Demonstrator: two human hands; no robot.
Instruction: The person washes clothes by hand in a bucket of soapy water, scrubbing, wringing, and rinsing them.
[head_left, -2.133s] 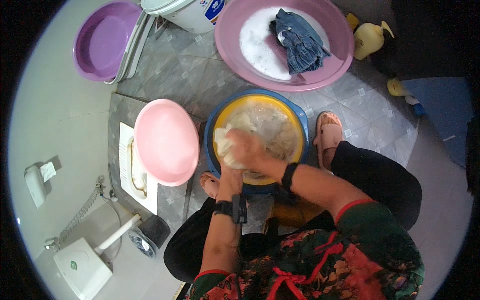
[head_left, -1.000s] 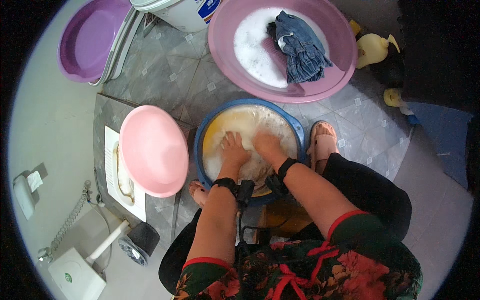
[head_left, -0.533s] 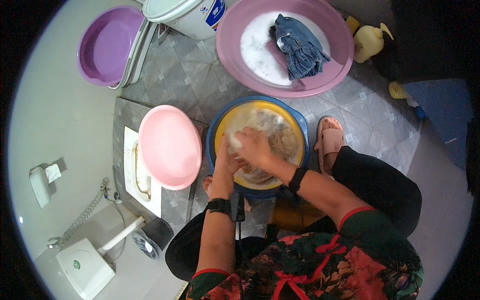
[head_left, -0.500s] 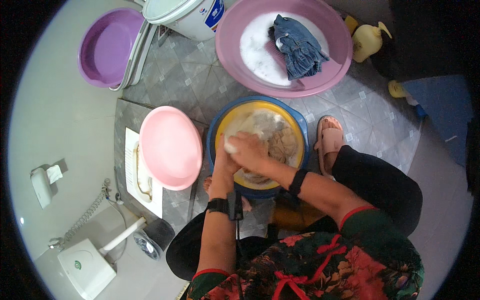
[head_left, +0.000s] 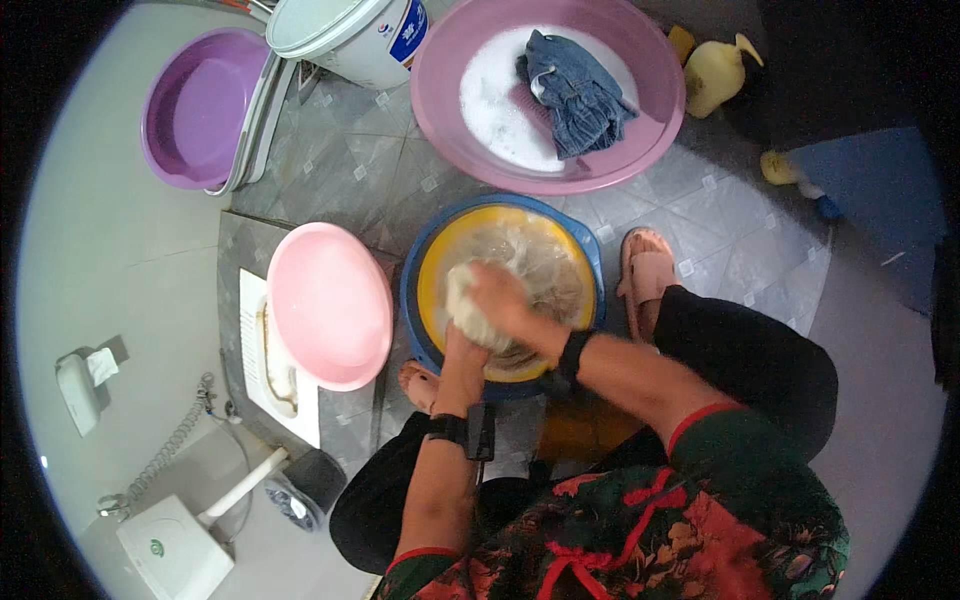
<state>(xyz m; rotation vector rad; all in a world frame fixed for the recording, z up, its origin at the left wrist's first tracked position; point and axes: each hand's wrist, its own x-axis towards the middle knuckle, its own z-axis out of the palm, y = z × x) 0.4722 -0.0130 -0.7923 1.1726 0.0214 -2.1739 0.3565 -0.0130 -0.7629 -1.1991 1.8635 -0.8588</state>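
Observation:
A wet, cream-coloured cloth (head_left: 463, 305) is bunched between my hands over a blue-rimmed basin (head_left: 420, 240) with a yellow inside. My left hand (head_left: 466, 350) grips it from below, the fingers mostly covered by the cloth. My right hand (head_left: 502, 300) is pressed over its right side, somewhat smeared by motion. Cloudy water fills the basin beneath, and brownish fabric (head_left: 556, 290) lies in it, partly under the surface.
Beyond stands a large mauve basin (head_left: 435, 110) with suds and blue denim (head_left: 582, 95). A pink basin (head_left: 330, 305) sits left, partly over a squat toilet (head_left: 305, 415). Further back are a purple basin (head_left: 200, 110), a white bucket (head_left: 345, 45) and a yellow pump bottle (head_left: 715, 78).
The cream cloth, mostly hidden in my hands before, now shows as a larger bunch. My right hand has shifted over it. The view has moved slightly, so the surroundings sit further left.

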